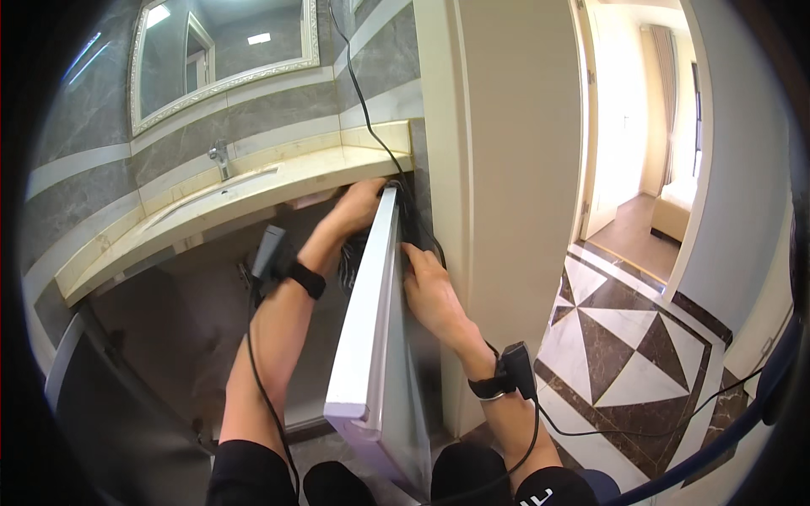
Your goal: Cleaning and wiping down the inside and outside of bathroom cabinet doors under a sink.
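An opened cabinet door [364,303] with a white edge stands between my arms under the washbasin counter. My left hand [361,205] reaches to the inner side of the door's far top end, close below the countertop. Its fingertips are hidden around a dark bundle [393,185] there, so its grip does not show. My right hand [431,288] is at the door's outer face, with its index finger at or against the panel. The palm faces away, hiding what the other fingers do. A dark, striped item [348,262] shows partly behind the door's inner side.
Above is a stone countertop [310,172] with a chrome faucet [219,158] and a framed mirror [228,57]. A black cable [361,95] hangs down past the counter's right end. Another cabinet door [95,392] stands at left. A cream door frame [446,190] rises close on the right.
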Motion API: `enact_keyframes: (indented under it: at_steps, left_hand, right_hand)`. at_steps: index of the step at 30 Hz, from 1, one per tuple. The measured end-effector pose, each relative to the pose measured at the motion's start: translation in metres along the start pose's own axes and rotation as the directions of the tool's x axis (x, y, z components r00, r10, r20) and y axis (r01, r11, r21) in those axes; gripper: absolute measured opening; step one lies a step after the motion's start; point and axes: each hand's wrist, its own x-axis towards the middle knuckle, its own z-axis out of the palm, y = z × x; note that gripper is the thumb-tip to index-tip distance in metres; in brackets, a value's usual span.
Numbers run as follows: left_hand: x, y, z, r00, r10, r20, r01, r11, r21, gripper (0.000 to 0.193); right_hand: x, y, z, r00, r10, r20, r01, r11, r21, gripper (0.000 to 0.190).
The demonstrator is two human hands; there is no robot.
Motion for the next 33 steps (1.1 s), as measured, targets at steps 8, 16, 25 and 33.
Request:
enact_keyframes:
  at_steps: [8,16,25,33]
  left_hand:
    - [-0.057,0.069,-0.047,0.990,-0.046,0.136,0.063,0.990,-0.125,0.048]
    - [-0.149,0.160,-0.106,0.958,-0.128,0.255,0.197,0.942,-0.270,0.060]
    - [-0.108,0.126,-0.075,0.982,0.017,0.187,0.016,0.985,-0.173,0.048]
    - [-0.024,0.018,-0.021,0.990,-0.077,0.114,0.106,0.957,-0.271,0.040]
  right_hand:
    - [-0.018,-0.007,-0.004,0.998,0.021,0.066,-0.026,0.997,0.078,0.037]
    - [-0.027,-0.020,-0.008,0.999,0.028,-0.031,-0.025,0.992,0.122,0.035]
    - [-0.025,-0.014,-0.012,0.999,0.045,-0.017,-0.041,0.982,0.186,0.032]
    - [-0.025,-0.025,-0.014,0.998,0.031,0.062,-0.041,0.985,0.167,0.031]
